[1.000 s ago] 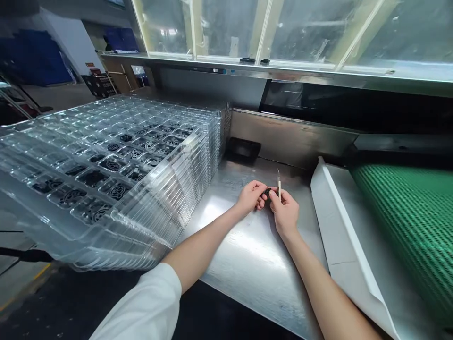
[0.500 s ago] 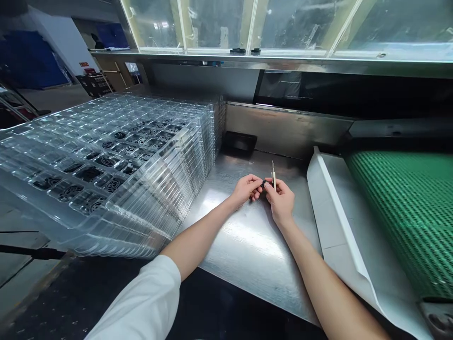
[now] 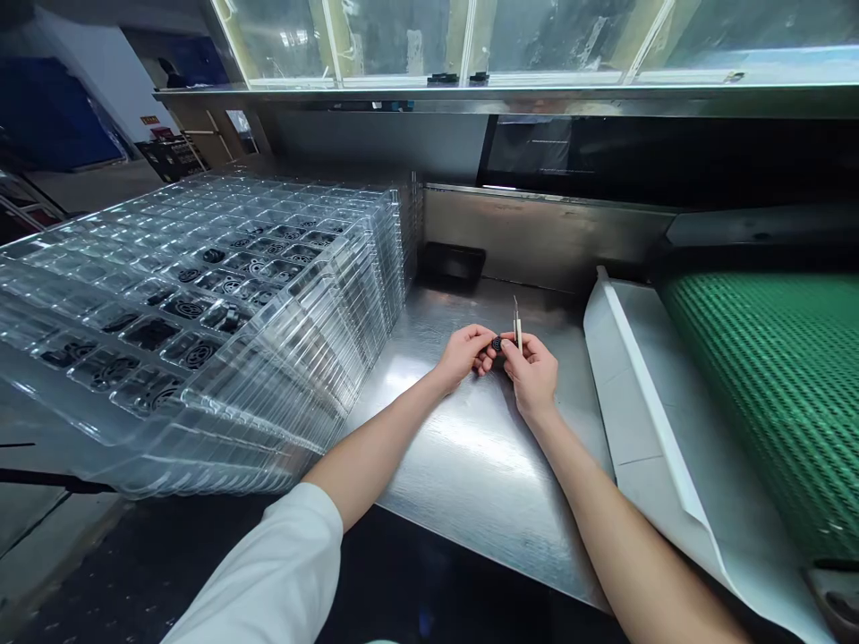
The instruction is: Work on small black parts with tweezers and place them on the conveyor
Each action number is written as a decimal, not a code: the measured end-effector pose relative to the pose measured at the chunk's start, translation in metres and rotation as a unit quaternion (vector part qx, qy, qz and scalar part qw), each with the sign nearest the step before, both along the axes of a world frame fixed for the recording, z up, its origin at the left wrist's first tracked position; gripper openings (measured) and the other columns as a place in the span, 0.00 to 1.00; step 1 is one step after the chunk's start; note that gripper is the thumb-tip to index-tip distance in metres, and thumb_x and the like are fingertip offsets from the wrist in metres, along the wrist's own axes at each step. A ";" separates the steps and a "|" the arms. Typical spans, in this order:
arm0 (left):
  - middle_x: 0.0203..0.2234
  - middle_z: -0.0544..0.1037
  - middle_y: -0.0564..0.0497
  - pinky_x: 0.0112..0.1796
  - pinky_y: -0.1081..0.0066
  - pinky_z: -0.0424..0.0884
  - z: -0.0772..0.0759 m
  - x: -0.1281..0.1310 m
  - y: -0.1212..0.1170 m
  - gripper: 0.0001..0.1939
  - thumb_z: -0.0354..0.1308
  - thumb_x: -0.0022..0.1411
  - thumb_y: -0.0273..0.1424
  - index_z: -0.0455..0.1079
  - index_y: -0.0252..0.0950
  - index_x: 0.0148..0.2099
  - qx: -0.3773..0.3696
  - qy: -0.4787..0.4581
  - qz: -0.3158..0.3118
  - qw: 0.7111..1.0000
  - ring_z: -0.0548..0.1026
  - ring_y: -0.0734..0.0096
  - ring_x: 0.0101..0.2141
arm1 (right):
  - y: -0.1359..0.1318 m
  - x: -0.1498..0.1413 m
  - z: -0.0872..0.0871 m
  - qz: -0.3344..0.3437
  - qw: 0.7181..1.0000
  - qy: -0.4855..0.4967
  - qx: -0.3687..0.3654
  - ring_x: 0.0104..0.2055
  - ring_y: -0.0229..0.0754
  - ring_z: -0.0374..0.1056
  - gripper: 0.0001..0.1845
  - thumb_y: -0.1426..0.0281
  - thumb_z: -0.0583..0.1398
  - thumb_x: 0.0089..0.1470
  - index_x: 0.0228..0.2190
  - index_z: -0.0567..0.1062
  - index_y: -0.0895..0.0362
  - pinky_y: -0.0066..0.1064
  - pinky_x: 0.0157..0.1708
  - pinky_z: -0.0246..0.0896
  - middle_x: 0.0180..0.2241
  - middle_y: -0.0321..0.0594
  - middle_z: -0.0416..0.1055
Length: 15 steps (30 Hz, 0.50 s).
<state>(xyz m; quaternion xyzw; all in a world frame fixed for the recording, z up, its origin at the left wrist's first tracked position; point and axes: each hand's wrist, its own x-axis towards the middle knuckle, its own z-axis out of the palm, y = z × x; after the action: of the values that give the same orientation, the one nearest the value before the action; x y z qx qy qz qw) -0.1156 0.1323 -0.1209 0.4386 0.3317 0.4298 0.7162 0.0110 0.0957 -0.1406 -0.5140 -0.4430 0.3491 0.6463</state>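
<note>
1. white glare streaks the steel worktop, centre.
2. glints scatter over the clear plastic trays, left.
3. upper-left background is dim.
4. the green conveyor belt, right, looks blurred.
5. wide-angle distortion stretches the frame's edges.

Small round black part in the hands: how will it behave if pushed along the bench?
Probably light: the black part is small and sits at the fingertips of the left hand and right hand. Its round outline suggests it could roll on edge. Lying flat, it may slide easily, since the metal bench looks smooth and shiny.
</note>
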 end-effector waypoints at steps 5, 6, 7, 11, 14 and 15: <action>0.22 0.72 0.55 0.18 0.80 0.61 0.000 0.000 0.000 0.13 0.64 0.63 0.38 0.68 0.34 0.39 0.004 0.007 0.000 1.000 0.69 0.80 0.17 | -0.001 -0.001 0.002 -0.009 1.000 -0.011 0.008 0.22 0.34 0.55 0.21 0.54 0.67 0.49 0.37 0.77 0.56 0.28 0.22 0.51 0.25 0.33 0.66; 0.22 0.72 0.55 0.18 0.79 0.62 0.000 0.000 0.000 0.13 0.64 0.63 0.38 0.68 0.34 0.39 0.004 0.007 0.000 1.000 0.69 0.80 0.17 | -0.001 -0.001 0.002 -0.012 1.000 -0.009 0.009 0.23 0.35 0.56 0.21 0.54 0.68 0.48 0.37 0.77 0.57 0.28 0.22 0.51 0.26 0.34 0.66; 0.22 0.72 0.55 0.18 0.79 0.62 0.000 -0.001 0.000 0.13 0.64 0.63 0.38 0.68 0.34 0.39 0.004 0.006 0.000 1.000 0.69 0.80 0.17 | -0.001 -0.002 0.002 -0.015 1.000 -0.006 0.008 0.23 0.35 0.56 0.21 0.54 0.68 0.48 0.37 0.77 0.57 0.28 0.23 0.51 0.26 0.34 0.67; 0.23 0.72 0.55 0.18 0.78 0.63 -0.001 -0.001 0.001 0.11 0.63 0.63 0.36 0.69 0.33 0.38 0.002 -0.003 0.001 1.000 0.70 0.79 0.17 | 0.000 -0.001 0.002 -0.017 1.000 -0.011 0.005 0.24 0.35 0.58 0.22 0.53 0.68 0.48 0.37 0.77 0.57 0.28 0.22 0.52 0.27 0.36 0.68; 0.23 0.72 0.55 0.17 0.78 0.62 -0.002 0.000 0.001 0.13 0.64 0.63 0.38 0.69 0.34 0.38 0.004 -0.003 0.002 1.000 0.69 0.79 0.17 | 0.000 -0.001 0.001 -0.018 1.000 -0.018 0.012 0.25 0.36 0.58 0.21 0.54 0.68 0.49 0.37 0.77 0.57 0.27 0.23 0.53 0.28 0.36 0.69; 0.22 0.72 0.55 0.17 0.78 0.61 -0.002 -0.001 0.001 0.14 0.64 0.63 0.40 0.68 0.34 0.38 0.006 -0.001 0.002 1.000 0.69 0.80 0.17 | 0.001 -0.001 0.000 -0.020 0.999 -0.021 0.016 0.25 0.36 0.59 0.21 0.54 0.68 0.49 0.37 0.77 0.57 0.27 0.23 0.53 0.28 0.36 0.69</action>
<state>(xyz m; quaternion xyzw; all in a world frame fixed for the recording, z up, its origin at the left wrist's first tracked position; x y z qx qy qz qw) -0.1162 0.1336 -0.1232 0.4421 0.3287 0.4337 0.7131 0.0097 0.0962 -0.1401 -0.5197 -0.4514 0.3184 0.6517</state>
